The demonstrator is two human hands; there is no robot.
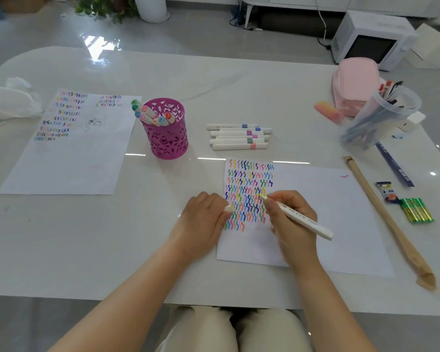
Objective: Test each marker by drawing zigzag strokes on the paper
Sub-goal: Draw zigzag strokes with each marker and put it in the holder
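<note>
My right hand (290, 217) grips the yellow marker (302, 221), tip pointing forward-left at the paper (328, 212); my left hand (203, 217) pinches its cap (228, 208).

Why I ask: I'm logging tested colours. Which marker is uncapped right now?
The yellow-tipped marker in the right hand, tip on the paper; its cap sits in the left hand. The row of markers and those in the magenta cup are capped.

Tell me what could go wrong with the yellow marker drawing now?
The marker in the right hand has its yellow tip among crowded zigzags on the paper; it may cross darker strokes and get dirty. That hand lies over coloured strokes and might smear them. The small cap pinched in the left hand could slip away.
</note>
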